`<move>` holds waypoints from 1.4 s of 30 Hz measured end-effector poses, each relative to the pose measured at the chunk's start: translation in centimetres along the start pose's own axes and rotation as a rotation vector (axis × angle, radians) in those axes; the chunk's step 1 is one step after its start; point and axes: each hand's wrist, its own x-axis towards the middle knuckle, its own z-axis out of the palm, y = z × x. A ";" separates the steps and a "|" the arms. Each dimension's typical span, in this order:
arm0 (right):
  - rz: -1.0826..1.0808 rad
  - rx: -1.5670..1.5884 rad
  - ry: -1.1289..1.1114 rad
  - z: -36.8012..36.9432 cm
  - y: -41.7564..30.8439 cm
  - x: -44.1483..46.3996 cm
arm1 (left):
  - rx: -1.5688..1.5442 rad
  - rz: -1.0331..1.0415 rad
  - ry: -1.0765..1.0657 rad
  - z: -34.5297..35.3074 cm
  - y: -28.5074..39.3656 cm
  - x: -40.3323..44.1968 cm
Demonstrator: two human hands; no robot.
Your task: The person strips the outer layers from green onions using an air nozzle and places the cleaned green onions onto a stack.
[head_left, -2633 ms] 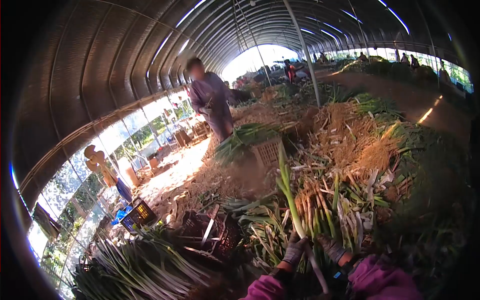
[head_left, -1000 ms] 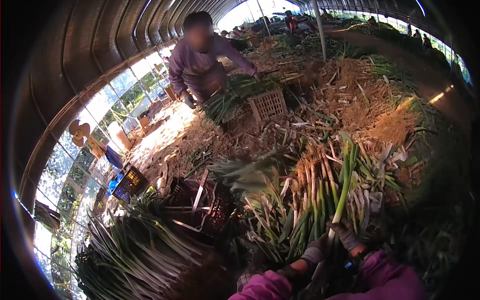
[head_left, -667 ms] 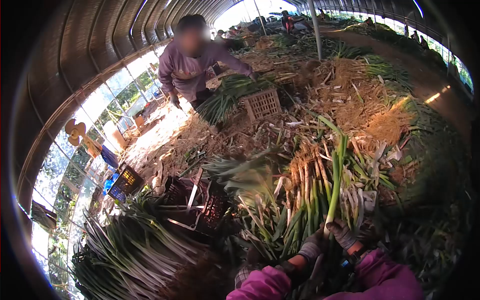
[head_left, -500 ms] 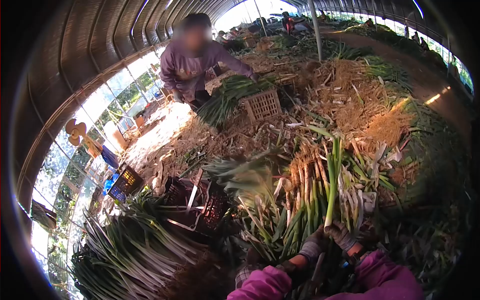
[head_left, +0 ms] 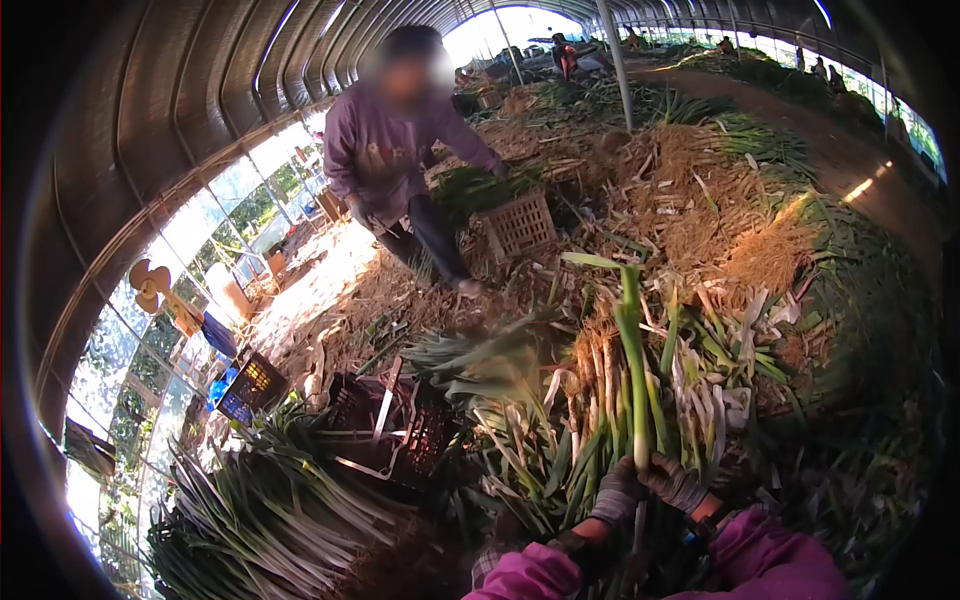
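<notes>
Gloved and in a pink sleeve, my left hand [head_left: 617,494] is closed on the pale lower stem of a green onion [head_left: 634,370]. On the stem's other side, my right hand [head_left: 674,484] has its fingers curled against the same onion. The onion stands nearly upright, its green leaves pointing away from me and one leaf bent to the left. Right beyond my hands lies a heap of onions with roots and loose peelings [head_left: 600,365]. A large pile of green onions [head_left: 290,505] lies at the lower left.
A dark red crate [head_left: 425,425] is left of the heap, and a black crate [head_left: 252,388] with something blue stands farther left. A co-worker [head_left: 385,150] leans beside a tan crate [head_left: 520,225] with onions. A metal pole [head_left: 616,65] rises behind.
The held onion has swung from leaning right to nearly upright, shifting left with my hands. The co-worker has moved closer to the tan crate, one leg now forward, and the onions there sit lower.
</notes>
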 end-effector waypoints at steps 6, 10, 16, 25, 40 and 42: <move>-0.051 0.053 -0.113 -0.4 1.8 0.4 | -0.176 -0.168 0.107 -1.5 2.2 1.3; -0.090 -0.072 -0.117 -0.4 1.0 0.4 | -0.276 0.066 0.134 -1.6 1.7 1.6; -0.119 -0.109 -0.133 -0.8 2.0 0.5 | -0.268 0.060 0.151 -1.5 3.9 0.8; -0.092 -0.166 -0.121 -1.0 1.8 0.3 | -0.383 -0.031 0.195 -1.3 3.5 0.7; -0.118 -0.234 -0.087 -0.4 0.8 0.0 | -0.534 -0.126 0.221 -2.2 5.8 -0.4; -0.172 -0.176 -0.061 0.2 1.0 0.0 | -0.553 -0.100 0.223 -2.2 6.0 -0.5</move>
